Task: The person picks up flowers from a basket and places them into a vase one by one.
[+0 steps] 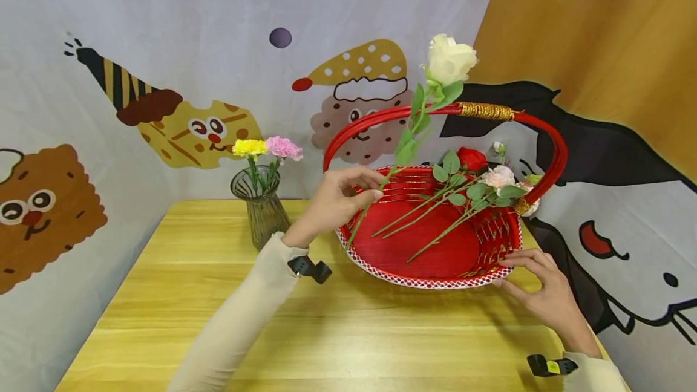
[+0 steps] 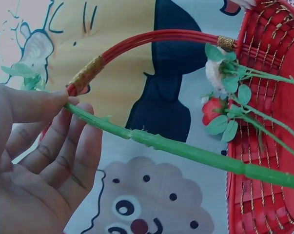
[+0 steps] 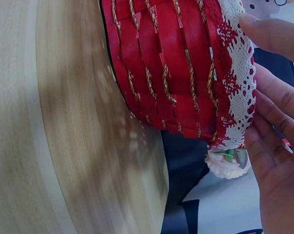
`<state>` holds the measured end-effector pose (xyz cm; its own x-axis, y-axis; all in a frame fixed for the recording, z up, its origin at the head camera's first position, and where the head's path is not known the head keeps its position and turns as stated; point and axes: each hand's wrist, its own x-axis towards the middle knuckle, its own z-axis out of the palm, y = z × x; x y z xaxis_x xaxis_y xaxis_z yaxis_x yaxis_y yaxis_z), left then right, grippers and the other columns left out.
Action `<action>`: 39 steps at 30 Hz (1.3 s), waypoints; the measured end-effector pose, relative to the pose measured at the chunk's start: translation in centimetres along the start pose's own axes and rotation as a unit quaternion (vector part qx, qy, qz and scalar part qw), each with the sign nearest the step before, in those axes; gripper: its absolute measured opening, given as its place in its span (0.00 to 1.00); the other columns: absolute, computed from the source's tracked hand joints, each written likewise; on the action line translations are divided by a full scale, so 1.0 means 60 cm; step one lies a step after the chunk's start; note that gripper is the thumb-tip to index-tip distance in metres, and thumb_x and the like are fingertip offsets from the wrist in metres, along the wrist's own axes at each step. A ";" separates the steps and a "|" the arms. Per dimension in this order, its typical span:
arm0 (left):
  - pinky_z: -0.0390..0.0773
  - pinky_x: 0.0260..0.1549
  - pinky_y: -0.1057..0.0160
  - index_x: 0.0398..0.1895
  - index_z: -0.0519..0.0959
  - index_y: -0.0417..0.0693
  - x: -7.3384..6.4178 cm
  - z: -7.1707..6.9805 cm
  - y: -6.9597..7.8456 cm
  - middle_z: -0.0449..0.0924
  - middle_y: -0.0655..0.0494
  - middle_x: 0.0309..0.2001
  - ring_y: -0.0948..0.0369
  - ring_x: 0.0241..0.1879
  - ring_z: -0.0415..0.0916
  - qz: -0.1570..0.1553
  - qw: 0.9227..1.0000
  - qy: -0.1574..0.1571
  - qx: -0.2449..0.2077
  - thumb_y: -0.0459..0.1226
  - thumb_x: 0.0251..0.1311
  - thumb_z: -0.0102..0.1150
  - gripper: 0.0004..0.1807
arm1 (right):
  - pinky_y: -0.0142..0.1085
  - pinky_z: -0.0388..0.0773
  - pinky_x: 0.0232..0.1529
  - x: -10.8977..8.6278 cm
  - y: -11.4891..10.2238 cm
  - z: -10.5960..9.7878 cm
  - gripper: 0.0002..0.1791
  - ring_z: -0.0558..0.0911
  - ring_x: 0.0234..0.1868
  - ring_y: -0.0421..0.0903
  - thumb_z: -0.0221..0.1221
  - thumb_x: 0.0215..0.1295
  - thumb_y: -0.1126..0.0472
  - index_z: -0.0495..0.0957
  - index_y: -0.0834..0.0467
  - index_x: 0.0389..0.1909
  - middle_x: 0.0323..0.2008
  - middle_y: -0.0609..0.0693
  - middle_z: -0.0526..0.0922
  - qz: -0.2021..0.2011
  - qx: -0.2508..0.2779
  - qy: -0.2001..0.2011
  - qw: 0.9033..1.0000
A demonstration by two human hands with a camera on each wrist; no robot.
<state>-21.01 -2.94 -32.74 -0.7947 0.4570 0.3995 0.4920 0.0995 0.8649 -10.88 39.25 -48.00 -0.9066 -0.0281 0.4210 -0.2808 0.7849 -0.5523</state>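
Observation:
My left hand (image 1: 348,195) pinches the green stem (image 2: 186,151) of a white rose (image 1: 451,60) between thumb and fingertips. The rose stands tilted above the red basket (image 1: 381,280), its bloom higher than the arched handle (image 1: 376,118) and its lower stem end over the basket's left rim. At the basket's right front, my right hand (image 1: 544,295) holds the lace-trimmed rim (image 3: 239,83), thumb outside and fingers inside. A red rose (image 1: 471,160) and a pale pink flower (image 1: 498,178) lie in the basket, blooms against its right back side, stems pointing toward the front left.
A ribbed glass vase (image 1: 267,216) with a yellow carnation (image 1: 249,148) and a pink carnation (image 1: 284,147) stands left of the basket. All this is on a wooden table (image 1: 179,271). A cartoon-printed cloth (image 1: 207,29) hangs behind it.

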 end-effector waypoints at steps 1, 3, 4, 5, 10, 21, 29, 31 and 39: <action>0.77 0.27 0.64 0.49 0.86 0.45 -0.001 -0.004 -0.001 0.86 0.49 0.38 0.59 0.31 0.81 0.004 1.000 0.005 -0.003 0.31 0.65 0.67 0.11 | 0.18 0.53 0.53 0.000 0.000 0.000 0.20 0.61 0.60 0.22 0.81 0.47 0.62 0.88 0.48 0.43 0.52 0.48 0.80 0.000 0.001 0.000 1.000; 0.78 0.29 0.64 0.50 0.85 0.44 -0.002 -0.013 0.000 0.85 0.47 0.38 0.59 0.31 0.81 0.008 1.000 0.017 -0.004 0.31 0.65 0.67 0.11 | 0.18 0.53 0.54 0.001 0.001 0.000 0.20 0.61 0.60 0.22 0.81 0.47 0.62 0.88 0.48 0.43 0.52 0.48 0.80 -0.001 0.002 0.001 1.000; 0.78 0.29 0.64 0.50 0.85 0.44 -0.003 -0.017 0.001 0.85 0.48 0.38 0.59 0.32 0.82 0.009 1.000 0.023 -0.001 0.31 0.66 0.66 0.11 | 0.19 0.53 0.54 0.001 0.001 -0.001 0.20 0.61 0.60 0.23 0.80 0.47 0.62 0.88 0.48 0.43 0.52 0.48 0.80 -0.001 0.003 0.001 1.000; 0.79 0.30 0.64 0.50 0.85 0.44 -0.004 -0.022 0.002 0.85 0.48 0.39 0.58 0.33 0.82 0.010 1.000 0.029 0.000 0.31 0.66 0.66 0.11 | 0.19 0.53 0.53 0.001 0.001 -0.001 0.20 0.61 0.60 0.22 0.80 0.47 0.62 0.88 0.48 0.43 0.52 0.48 0.80 0.000 0.002 0.000 1.000; 0.80 0.32 0.66 0.51 0.84 0.43 -0.012 -0.046 0.005 0.85 0.45 0.39 0.53 0.36 0.82 0.009 0.998 0.061 -0.008 0.30 0.67 0.65 0.11 | 0.20 0.55 0.52 -0.002 0.000 -0.001 0.20 0.61 0.59 0.21 0.81 0.47 0.62 0.88 0.48 0.43 0.51 0.47 0.79 0.003 0.000 -0.001 1.000; 0.87 0.35 0.61 0.51 0.84 0.39 -0.036 -0.102 -0.003 0.85 0.50 0.37 0.58 0.32 0.84 0.013 0.991 0.132 0.005 0.29 0.65 0.66 0.12 | 0.17 0.53 0.54 0.001 -0.001 -0.001 0.21 0.62 0.59 0.22 0.80 0.45 0.66 0.88 0.51 0.43 0.51 0.49 0.80 -0.008 0.008 0.003 1.000; 0.86 0.35 0.64 0.52 0.82 0.36 -0.052 -0.134 -0.003 0.84 0.56 0.37 0.61 0.34 0.83 0.017 0.985 0.172 -0.012 0.28 0.65 0.66 0.13 | 0.20 0.55 0.52 -0.002 0.001 -0.003 0.21 0.61 0.59 0.21 0.80 0.47 0.63 0.88 0.48 0.44 0.52 0.46 0.79 0.004 -0.001 -0.002 1.000; 0.85 0.34 0.66 0.53 0.81 0.34 -0.054 -0.144 -0.002 0.85 0.58 0.37 0.59 0.35 0.83 0.031 0.983 0.181 -0.018 0.26 0.64 0.66 0.14 | 0.20 0.55 0.52 -0.003 0.001 -0.003 0.21 0.61 0.59 0.21 0.80 0.47 0.63 0.88 0.48 0.44 0.52 0.46 0.79 0.004 -0.002 -0.002 1.000; 0.85 0.31 0.66 0.56 0.80 0.33 -0.066 -0.186 0.010 0.85 0.59 0.37 0.59 0.34 0.84 0.042 0.975 0.218 -0.015 0.26 0.64 0.65 0.16 | 0.20 0.56 0.52 0.000 0.001 0.000 0.23 0.62 0.58 0.23 0.81 0.44 0.66 0.88 0.48 0.43 0.51 0.47 0.80 -0.013 0.006 0.006 1.000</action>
<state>-21.53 -14.56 -30.42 -0.8306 0.0423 0.5553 0.5569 0.0488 0.8292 -10.89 39.29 -48.01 -0.8952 -0.0398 0.4439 -0.3076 0.7760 -0.5507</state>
